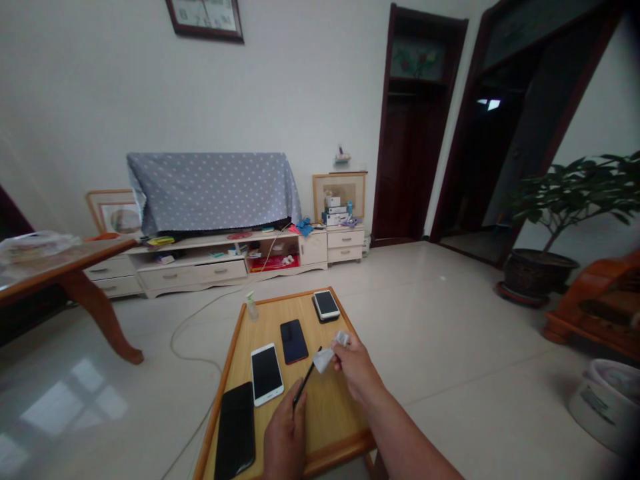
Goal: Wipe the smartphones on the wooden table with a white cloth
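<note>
My left hand (286, 427) grips a thin black phone (306, 385), seen almost edge-on above the near part of the small wooden table (330, 415). My right hand (356, 363) pinches a crumpled whitish cloth (324, 360) near the phone's far end; whether they touch I cannot tell. To the left on the table lie a large black phone (236, 430), a white phone with a dark screen (267, 375) and a dark blue phone (294, 341). At the far right corner, a white phone (327, 304) rests on a darker one. A small clear spray bottle (252, 309) stands at the far left corner.
A cable (193, 313) runs across the floor left of the table. A larger wooden table (95, 257) stands at the left, and a low white cabinet (190, 275) is along the wall. At the right are a potted plant (540, 273) and a white bucket (605, 403).
</note>
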### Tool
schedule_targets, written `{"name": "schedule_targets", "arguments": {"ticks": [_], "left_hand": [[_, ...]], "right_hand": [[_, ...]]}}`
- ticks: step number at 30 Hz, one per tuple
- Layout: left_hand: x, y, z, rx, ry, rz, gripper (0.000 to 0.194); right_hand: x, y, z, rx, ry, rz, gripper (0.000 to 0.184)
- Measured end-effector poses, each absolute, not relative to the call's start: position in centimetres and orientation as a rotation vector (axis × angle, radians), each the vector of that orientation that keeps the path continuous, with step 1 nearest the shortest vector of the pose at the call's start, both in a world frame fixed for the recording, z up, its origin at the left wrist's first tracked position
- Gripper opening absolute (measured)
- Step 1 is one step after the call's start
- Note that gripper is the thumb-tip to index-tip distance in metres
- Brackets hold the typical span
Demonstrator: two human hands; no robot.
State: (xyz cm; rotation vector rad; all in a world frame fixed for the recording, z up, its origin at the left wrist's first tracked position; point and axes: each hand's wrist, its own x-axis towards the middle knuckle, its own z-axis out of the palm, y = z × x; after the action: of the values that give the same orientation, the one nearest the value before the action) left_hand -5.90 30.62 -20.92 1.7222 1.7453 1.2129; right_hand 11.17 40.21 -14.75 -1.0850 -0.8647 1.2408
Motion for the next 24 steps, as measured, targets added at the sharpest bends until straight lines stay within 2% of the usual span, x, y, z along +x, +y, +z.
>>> {"name": "schedule_targets", "arguments": {"ticks": [9, 15, 19, 24], "left_hand": [[-6.0, 30.6, -20.4, 1.665, 1.713, 1.135, 0.048], [-6.1, 30.7, -20.7, 1.672, 1.734, 1.124, 0.046], [-6.1, 30.6, -20.5, 1.679, 1.728, 1.137, 0.044], [-6.1, 30.4, -20.0, 1.681, 1.751, 1.163, 0.043]], "right_hand": [[10.4, 39.1, -13.4, -0.984, -1.002, 1.388, 0.034], [9.6, 40.0, -14.8, -1.144, -1.074, 1.163, 0.024], [9.2, 40.6, -16.3, -1.279, -1.291, 0.859, 0.012], [9.2, 41.1, -17.4, -1.362, -1.407, 0.669, 0.015]]}}
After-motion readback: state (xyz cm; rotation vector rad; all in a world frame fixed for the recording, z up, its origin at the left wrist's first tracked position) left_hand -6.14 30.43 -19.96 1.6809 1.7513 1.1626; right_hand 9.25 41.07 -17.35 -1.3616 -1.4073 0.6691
